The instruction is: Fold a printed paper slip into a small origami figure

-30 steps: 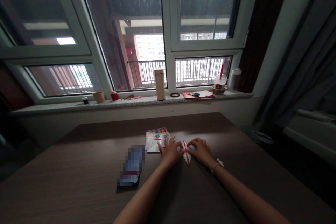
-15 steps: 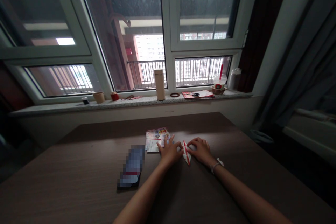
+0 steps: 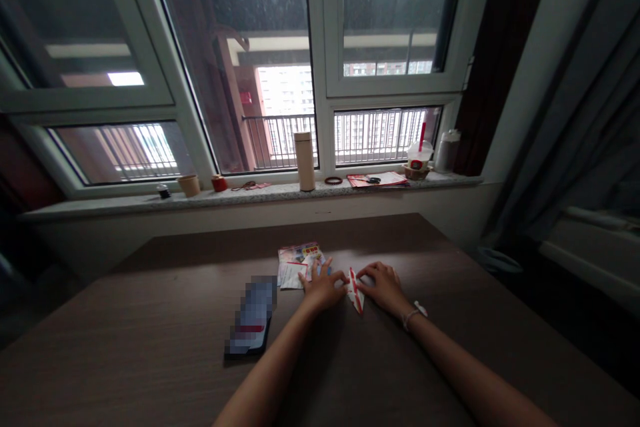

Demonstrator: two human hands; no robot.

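Right now the left hand and right hand close their grips from either side on the folded red-and-white paper, seemingly to steady it on the desk, just beside the printed leaflets.

Folded paper piece, white with red stripe, narrow, tapering to a lower point, lying on dark wood tabletop, slightly tilted

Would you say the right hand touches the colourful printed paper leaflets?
Apart: in the head view, the folded red-and-white paper lies between the right hand and the leaflets.
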